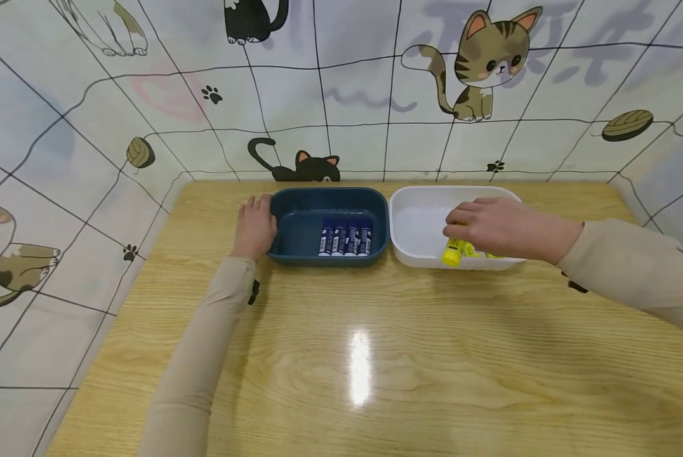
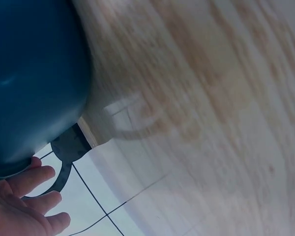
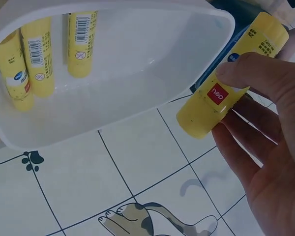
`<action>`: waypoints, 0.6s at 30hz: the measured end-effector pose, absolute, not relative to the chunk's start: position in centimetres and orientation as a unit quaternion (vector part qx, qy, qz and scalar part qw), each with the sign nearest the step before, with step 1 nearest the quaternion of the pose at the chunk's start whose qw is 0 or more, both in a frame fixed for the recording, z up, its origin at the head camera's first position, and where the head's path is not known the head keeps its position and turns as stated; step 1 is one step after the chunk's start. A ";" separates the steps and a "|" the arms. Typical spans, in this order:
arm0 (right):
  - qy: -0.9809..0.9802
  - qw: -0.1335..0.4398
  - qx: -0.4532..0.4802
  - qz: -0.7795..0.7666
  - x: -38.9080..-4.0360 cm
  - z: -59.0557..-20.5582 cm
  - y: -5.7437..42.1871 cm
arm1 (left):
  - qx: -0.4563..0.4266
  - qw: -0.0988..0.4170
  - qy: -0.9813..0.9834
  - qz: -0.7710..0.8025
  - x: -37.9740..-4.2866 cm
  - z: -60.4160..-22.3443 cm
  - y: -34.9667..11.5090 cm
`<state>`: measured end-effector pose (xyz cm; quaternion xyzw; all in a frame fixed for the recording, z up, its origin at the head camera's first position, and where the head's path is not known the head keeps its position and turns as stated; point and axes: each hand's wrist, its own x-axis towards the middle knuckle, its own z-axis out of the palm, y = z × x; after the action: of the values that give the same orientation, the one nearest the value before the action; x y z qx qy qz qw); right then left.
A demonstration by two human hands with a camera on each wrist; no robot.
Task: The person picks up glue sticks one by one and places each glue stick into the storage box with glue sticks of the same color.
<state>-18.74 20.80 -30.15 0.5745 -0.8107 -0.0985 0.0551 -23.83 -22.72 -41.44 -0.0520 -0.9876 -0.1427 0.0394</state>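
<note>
My right hand (image 1: 481, 225) pinches a yellow glue stick (image 3: 223, 81) between thumb and fingers, tilted over the edge of the white bin (image 1: 416, 216). Inside that bin, the right wrist view shows three more yellow glue sticks (image 3: 38, 59). To its left stands a dark blue bin (image 1: 296, 222), where several dark blue glue sticks (image 1: 338, 238) lie side by side toward the right. My left hand (image 1: 254, 227) rests at the left rim of the blue bin. In the left wrist view its fingers (image 2: 39, 182) lie loosely beside the rim; the thumb is hidden.
Both bins stand next to each other at the back of the wooden table (image 1: 318, 330), close to the wall covering (image 1: 358, 146) with cat drawings. The tabletop stretches in front of them, with a bright light reflection near its middle.
</note>
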 end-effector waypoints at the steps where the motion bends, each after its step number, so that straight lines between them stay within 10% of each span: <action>1: -0.814 0.049 0.571 -0.098 -19.0 -30.2 20.8 | -0.051 0.039 -0.988 -0.141 -23.8 -41.4 -22.7; 18: -0.832 -0.008 0.543 -0.115 -22.4 -31.9 19.9 | -0.046 0.037 -0.990 -0.125 -23.5 -41.0 -22.5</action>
<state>-22.37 19.88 -31.94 0.5430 -0.8317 -0.1155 -0.0078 -23.50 -22.51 -41.05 -0.0461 -0.9904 -0.1254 0.0366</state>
